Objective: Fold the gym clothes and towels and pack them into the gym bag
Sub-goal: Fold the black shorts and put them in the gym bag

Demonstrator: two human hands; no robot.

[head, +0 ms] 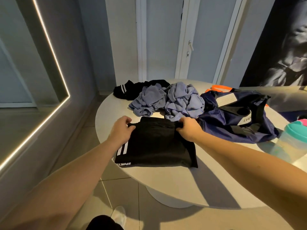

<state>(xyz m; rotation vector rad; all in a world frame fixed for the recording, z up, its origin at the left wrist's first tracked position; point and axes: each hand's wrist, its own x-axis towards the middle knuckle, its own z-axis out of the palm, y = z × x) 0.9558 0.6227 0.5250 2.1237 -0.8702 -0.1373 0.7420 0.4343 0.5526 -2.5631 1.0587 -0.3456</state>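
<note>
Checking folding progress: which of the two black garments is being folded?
The near black garment, flat, gripped by the left hand and right hand. The far black garment lies crumpled, untouched.

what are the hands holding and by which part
Both hold the black garment by its far edge: the left hand grips the far left corner, the right hand the far right corner.

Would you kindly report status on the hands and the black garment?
Left hand and right hand pinch far corners of black garment. Garment flat on table. Purple heap crumpled behind, bag at right; nothing blocking.
</note>
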